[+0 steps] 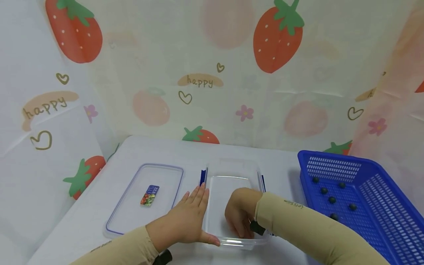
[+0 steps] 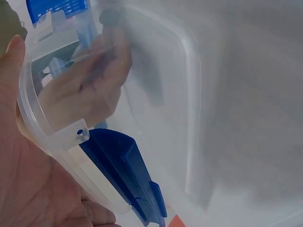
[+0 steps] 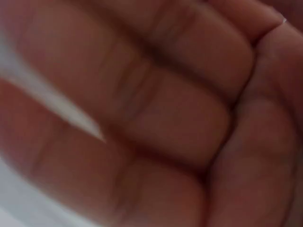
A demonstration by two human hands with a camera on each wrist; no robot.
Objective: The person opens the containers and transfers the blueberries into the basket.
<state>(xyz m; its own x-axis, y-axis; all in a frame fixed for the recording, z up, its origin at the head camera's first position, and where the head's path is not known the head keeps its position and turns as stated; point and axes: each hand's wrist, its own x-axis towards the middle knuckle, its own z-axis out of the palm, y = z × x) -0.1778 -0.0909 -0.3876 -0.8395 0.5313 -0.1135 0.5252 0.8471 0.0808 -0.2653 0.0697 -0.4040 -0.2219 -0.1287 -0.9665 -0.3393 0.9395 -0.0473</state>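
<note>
A clear plastic container with blue side latches stands on the white table. My left hand rests along its left side, fingers straight and thumb over the near rim. In the left wrist view, a blue latch hangs beside that palm. My right hand reaches down inside the container at the near right, fingers curled. Through the clear wall, the left wrist view shows it pinching a small dark ball low near the container floor. Blurred curled fingers fill the right wrist view, which hides the ball.
A clear lid with a blue-tinted edge lies left of the container, bearing a small colourful label. At the right, a blue perforated basket holds several dark balls. Behind the table hangs a strawberry-print curtain.
</note>
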